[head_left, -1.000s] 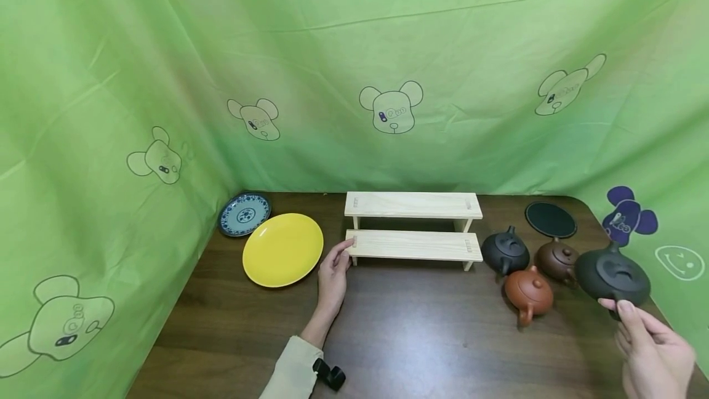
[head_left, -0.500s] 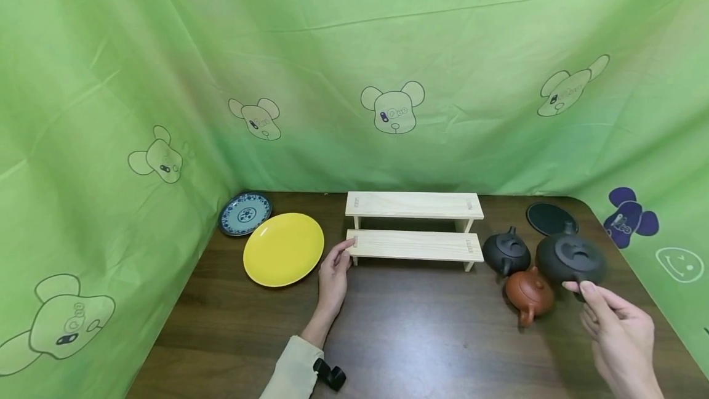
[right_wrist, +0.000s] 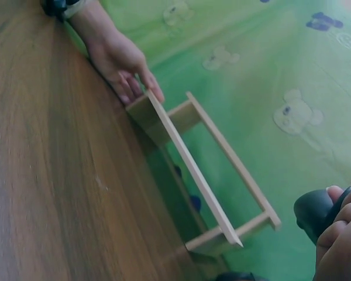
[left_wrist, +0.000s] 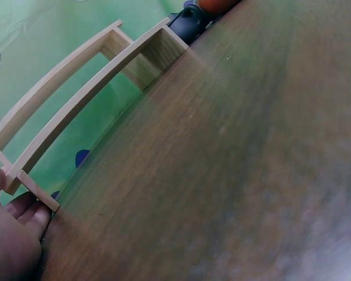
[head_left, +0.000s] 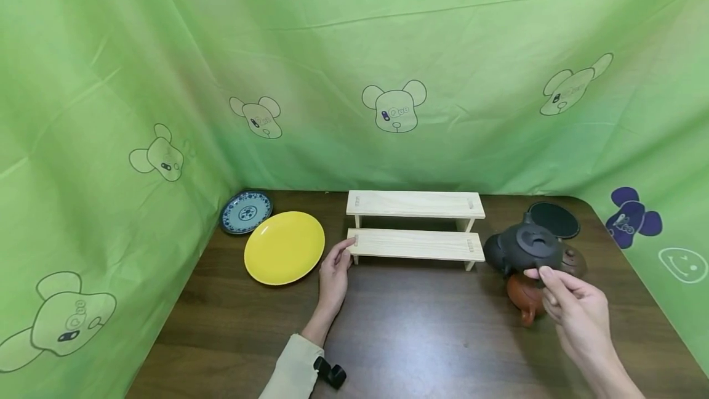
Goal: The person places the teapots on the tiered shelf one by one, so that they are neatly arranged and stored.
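Observation:
My right hand point(head_left: 578, 316) pinches the handle of a large black teapot point(head_left: 530, 246). The pot hangs above the table, in front of and over the other teapots. Partly covered beneath it are a smaller black teapot point(head_left: 494, 256), a red-brown clay teapot point(head_left: 523, 298) and a dark brown teapot point(head_left: 575, 261). At the left end of a two-step pale wooden stand point(head_left: 415, 245), my left hand point(head_left: 333, 279) grips the lower step. In the left wrist view its fingers point(left_wrist: 35, 216) lie by the stand's leg. The right wrist view shows only part of the held pot point(right_wrist: 313, 212).
A yellow plate point(head_left: 284, 248) and a blue patterned plate point(head_left: 246, 212) lie at the left. Behind the teapots is a black round plate point(head_left: 562, 219). Green cloth point(head_left: 310, 159) encloses the back and sides of the brown table point(head_left: 410, 325).
My right hand has carried the large black teapot leftward and slightly back, from the table's right edge to over the other teapots. The left hand stays on the stand.

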{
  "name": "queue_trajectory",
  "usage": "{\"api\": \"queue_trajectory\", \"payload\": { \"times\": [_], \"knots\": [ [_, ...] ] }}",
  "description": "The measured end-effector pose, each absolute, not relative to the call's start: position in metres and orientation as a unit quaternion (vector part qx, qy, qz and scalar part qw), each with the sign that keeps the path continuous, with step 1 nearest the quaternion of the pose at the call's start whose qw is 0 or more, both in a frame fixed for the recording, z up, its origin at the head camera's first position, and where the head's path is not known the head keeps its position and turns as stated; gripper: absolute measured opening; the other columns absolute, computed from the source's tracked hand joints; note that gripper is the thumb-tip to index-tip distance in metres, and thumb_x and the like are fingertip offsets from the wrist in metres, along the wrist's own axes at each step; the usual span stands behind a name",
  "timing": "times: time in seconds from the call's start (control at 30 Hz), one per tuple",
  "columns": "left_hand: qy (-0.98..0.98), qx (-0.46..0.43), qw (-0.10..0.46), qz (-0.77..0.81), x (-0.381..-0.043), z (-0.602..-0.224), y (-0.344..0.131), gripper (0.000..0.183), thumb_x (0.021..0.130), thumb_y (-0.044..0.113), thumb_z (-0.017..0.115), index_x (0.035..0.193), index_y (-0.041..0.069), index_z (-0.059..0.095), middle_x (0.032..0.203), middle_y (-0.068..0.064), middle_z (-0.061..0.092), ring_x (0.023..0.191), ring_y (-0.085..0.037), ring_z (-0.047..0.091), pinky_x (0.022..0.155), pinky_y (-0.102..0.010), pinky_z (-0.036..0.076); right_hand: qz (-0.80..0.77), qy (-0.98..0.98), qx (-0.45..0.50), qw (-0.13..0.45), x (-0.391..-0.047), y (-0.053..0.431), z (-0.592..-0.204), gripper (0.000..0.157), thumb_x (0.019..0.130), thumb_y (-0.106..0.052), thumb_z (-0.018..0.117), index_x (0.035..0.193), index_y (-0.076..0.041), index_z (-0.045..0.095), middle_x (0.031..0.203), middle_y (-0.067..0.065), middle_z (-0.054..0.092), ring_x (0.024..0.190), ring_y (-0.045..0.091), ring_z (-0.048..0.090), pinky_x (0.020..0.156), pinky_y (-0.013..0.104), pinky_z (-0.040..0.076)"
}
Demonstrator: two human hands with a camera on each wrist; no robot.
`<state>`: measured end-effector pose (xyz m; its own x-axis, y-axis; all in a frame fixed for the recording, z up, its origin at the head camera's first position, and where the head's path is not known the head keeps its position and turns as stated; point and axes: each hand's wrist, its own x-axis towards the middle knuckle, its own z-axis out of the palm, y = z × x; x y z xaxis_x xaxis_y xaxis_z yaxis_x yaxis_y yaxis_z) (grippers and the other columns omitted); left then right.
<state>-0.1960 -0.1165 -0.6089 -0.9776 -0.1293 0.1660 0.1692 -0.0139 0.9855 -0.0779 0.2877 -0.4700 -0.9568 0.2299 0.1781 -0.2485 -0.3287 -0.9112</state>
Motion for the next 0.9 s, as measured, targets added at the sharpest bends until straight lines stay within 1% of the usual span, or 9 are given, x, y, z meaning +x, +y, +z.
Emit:
{"api": "queue_trajectory", "payload": {
  "times": [0.23,0.37,0.5,0.63,0.7,0.73,0.77,0.8,0.9],
  "knots": [
    [-0.7,-0.013,0.103,-0.707,-0.196,-0.608,-0.116,0.026,0.115,0.027,0.063,0.137,0.026,0.078,0.143,0.003,0.074,0.125,-0.019,0.069,0.103,-0.028,0.056,0.804,-0.58,0.024,0.132,-0.086,0.27,-0.467,0.034,0.112,0.011,0.051,0.1,0.005,0.082,0.066,0.004,0.027,0.054,0.023,0.007,0.043,0.033,0.001],
    [-0.696,-0.011,0.104,-0.71,-0.196,-0.609,-0.116,0.026,0.115,0.025,0.064,0.136,0.025,0.078,0.142,0.003,0.075,0.126,-0.018,0.068,0.105,-0.027,0.055,0.796,-0.593,0.013,0.125,-0.092,0.26,-0.464,0.033,0.112,0.008,0.054,0.097,0.003,0.083,0.063,0.002,0.033,0.055,0.024,0.007,0.043,0.035,0.0],
    [-0.699,-0.018,0.118,-0.705,-0.195,-0.607,-0.115,0.026,0.115,0.028,0.064,0.135,0.024,0.079,0.141,0.003,0.075,0.124,-0.014,0.069,0.101,-0.026,0.057,0.794,-0.597,0.009,0.116,-0.096,0.25,-0.462,0.033,0.112,0.007,0.056,0.096,0.001,0.083,0.061,-0.003,0.038,0.056,0.024,0.007,0.046,0.037,-0.001],
    [-0.703,-0.042,0.148,-0.694,-0.187,-0.594,-0.112,0.028,0.116,0.027,0.062,0.136,0.016,0.078,0.139,-0.003,0.076,0.12,-0.011,0.069,0.098,-0.025,0.058,0.797,-0.594,0.004,0.112,-0.102,0.24,-0.463,0.031,0.111,0.005,0.059,0.093,-0.001,0.083,0.062,-0.007,0.051,0.057,0.022,0.008,0.049,0.038,-0.001],
    [-0.709,-0.045,0.156,-0.686,-0.183,-0.587,-0.11,0.028,0.116,0.024,0.061,0.136,0.014,0.078,0.138,-0.003,0.077,0.118,-0.009,0.068,0.097,-0.024,0.057,0.798,-0.593,0.002,0.11,-0.104,0.234,-0.464,0.031,0.111,0.004,0.06,0.092,-0.002,0.083,0.063,-0.008,0.054,0.057,0.022,0.008,0.049,0.039,-0.001],
    [-0.714,-0.042,0.155,-0.682,-0.181,-0.581,-0.108,0.028,0.116,0.02,0.059,0.136,0.011,0.077,0.139,-0.006,0.076,0.118,-0.011,0.068,0.098,-0.026,0.057,0.799,-0.591,0.003,0.109,-0.105,0.232,-0.464,0.031,0.111,0.004,0.06,0.092,-0.003,0.083,0.063,-0.008,0.054,0.056,0.022,0.008,0.049,0.039,-0.002],
    [-0.713,-0.036,0.148,-0.685,-0.181,-0.58,-0.108,0.028,0.116,0.017,0.059,0.136,0.015,0.078,0.139,-0.004,0.077,0.119,-0.01,0.068,0.098,-0.026,0.057,0.8,-0.59,0.005,0.108,-0.106,0.229,-0.465,0.031,0.111,0.004,0.06,0.092,-0.003,0.083,0.062,-0.008,0.053,0.056,0.022,0.007,0.049,0.039,-0.002],
    [-0.714,-0.026,0.14,-0.686,-0.18,-0.576,-0.107,0.028,0.116,0.015,0.058,0.136,0.014,0.078,0.139,-0.003,0.076,0.12,-0.011,0.068,0.1,-0.027,0.057,0.801,-0.589,0.007,0.108,-0.107,0.226,-0.465,0.031,0.111,0.004,0.06,0.092,-0.004,0.083,0.061,-0.009,0.052,0.056,0.023,0.007,0.05,0.039,-0.002],
    [-0.713,-0.009,0.128,-0.689,-0.18,-0.575,-0.107,0.028,0.115,0.013,0.059,0.135,0.018,0.079,0.139,0.001,0.077,0.122,-0.01,0.068,0.102,-0.028,0.057,0.804,-0.586,0.018,0.105,-0.109,0.217,-0.467,0.032,0.111,0.004,0.059,0.093,-0.005,0.084,0.062,-0.009,0.051,0.056,0.023,0.006,0.049,0.04,-0.003]
  ]
}}
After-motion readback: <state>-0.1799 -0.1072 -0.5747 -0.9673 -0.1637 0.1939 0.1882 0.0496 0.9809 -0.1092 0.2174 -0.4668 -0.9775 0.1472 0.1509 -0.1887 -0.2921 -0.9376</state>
